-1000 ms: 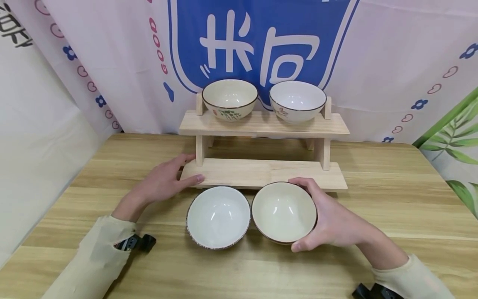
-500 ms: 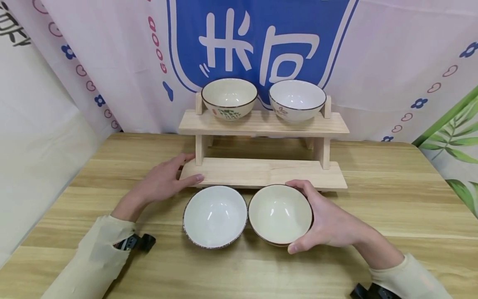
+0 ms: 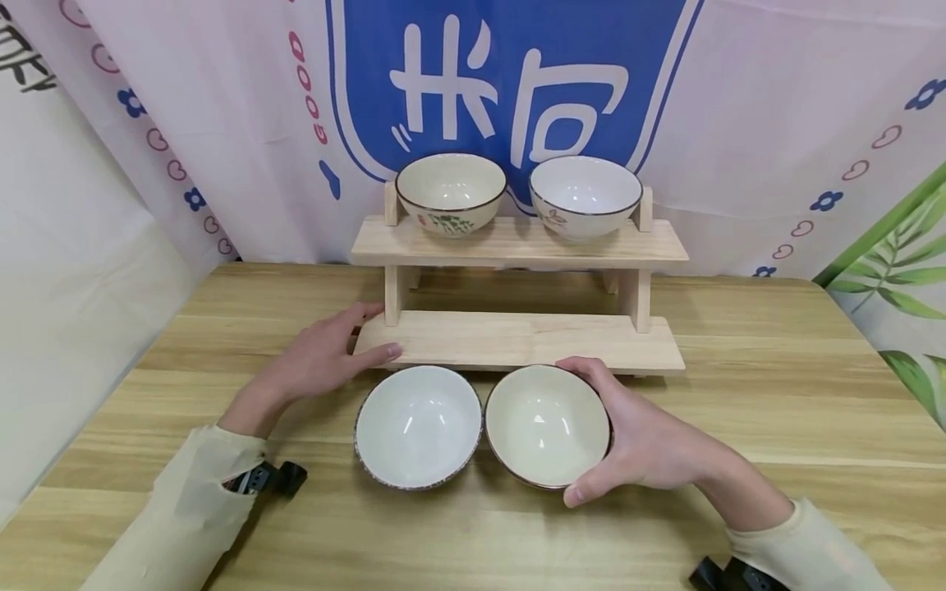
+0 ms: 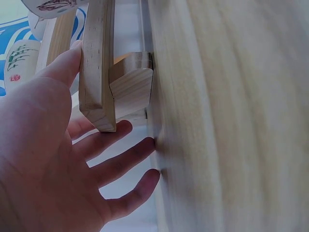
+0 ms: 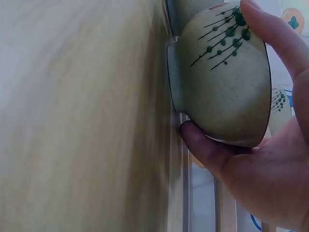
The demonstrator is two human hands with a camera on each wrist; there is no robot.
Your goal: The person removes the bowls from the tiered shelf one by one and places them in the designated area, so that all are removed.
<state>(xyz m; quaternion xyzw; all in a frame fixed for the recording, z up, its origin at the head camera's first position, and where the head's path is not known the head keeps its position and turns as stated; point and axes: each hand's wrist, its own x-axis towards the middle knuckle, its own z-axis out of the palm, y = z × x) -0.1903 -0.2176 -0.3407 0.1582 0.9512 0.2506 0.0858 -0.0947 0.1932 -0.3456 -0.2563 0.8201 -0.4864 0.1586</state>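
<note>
In the head view my right hand [image 3: 650, 435] grips the right side of a cream bowl [image 3: 548, 427], fingers at the far rim and thumb near the front. The right wrist view shows green dotted sprigs on this bowl's outside. Close against its left side stands a white bowl [image 3: 418, 427] with a dark speckled rim. My left hand [image 3: 318, 357] touches the left end of a two-tier wooden stand [image 3: 517, 338], its thumb on the lower shelf. In the left wrist view the fingers [image 4: 123, 162] are loosely spread beside that shelf's end.
On the upper shelf stand a cream bowl [image 3: 452, 193] with a green pattern and a white bowl [image 3: 585, 197] with a small brown motif. A printed cloth [image 3: 739, 148] hangs behind the wooden table [image 3: 739, 361].
The cream bowl in my right hand has slid a little left, and the white bowl beside it has shifted left too. My left hand stays on the stand.
</note>
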